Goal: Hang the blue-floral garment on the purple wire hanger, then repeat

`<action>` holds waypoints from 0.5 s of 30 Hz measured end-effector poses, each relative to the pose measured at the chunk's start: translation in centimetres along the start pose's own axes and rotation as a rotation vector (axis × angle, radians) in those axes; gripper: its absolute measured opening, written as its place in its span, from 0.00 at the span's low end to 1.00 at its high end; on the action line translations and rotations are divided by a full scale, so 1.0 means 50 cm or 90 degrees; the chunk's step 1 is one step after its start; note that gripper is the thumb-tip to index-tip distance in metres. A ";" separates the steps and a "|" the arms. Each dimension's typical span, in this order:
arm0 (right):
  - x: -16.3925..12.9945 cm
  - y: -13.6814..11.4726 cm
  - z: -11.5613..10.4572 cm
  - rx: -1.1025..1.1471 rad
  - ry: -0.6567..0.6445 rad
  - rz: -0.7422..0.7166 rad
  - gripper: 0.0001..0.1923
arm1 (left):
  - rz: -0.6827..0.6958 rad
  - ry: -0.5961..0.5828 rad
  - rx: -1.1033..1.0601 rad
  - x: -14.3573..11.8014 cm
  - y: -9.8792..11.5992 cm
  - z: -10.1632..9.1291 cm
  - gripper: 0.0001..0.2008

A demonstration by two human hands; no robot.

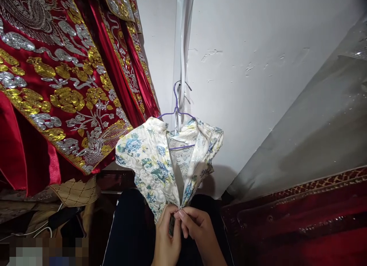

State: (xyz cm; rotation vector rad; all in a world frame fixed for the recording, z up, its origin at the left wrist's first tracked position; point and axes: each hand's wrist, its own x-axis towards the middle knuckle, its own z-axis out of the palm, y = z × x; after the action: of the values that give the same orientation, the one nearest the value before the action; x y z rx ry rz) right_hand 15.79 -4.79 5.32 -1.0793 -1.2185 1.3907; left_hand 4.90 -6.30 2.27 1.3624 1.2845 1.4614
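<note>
A cream dress (155,155) with blue and yellow flowers hangs on a purple wire hanger (175,112). Its front is parted in a long V from the collar down to my fingers. My left hand (169,227) is closed on the left edge of the opening, at the bottom of the V. Close against it, my right hand (195,224) pinches the same spot with thumb and forefinger. Whatever small part sits between the fingertips is hidden. The lower part of the dress is mostly covered by my hands.
The hanger hooks onto a white strip (180,48) against the white wall (243,67). Red cloth embroidered in gold and silver (69,98) hangs at left. A dark red glossy surface (301,224) lies at right. White cables (43,229) run at lower left. My dark-trousered legs (126,224) are below.
</note>
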 end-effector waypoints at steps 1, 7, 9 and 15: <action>0.006 -0.004 0.001 0.014 0.015 0.012 0.26 | 0.003 -0.006 -0.001 -0.001 -0.005 0.001 0.13; 0.053 -0.059 0.000 0.056 0.080 0.013 0.23 | 0.034 -0.022 0.027 0.008 -0.042 -0.005 0.14; 0.075 -0.092 0.002 0.050 0.095 -0.019 0.22 | 0.033 -0.041 0.044 0.016 -0.048 -0.012 0.14; 0.152 -0.201 0.017 0.055 0.109 -0.124 0.19 | 0.017 -0.103 0.062 0.038 -0.056 -0.024 0.16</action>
State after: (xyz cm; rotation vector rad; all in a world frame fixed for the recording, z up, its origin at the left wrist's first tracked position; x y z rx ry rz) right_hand 14.87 3.00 15.21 -0.9717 -1.0971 1.1675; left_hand 3.14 -4.07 0.09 1.5343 1.2506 1.2914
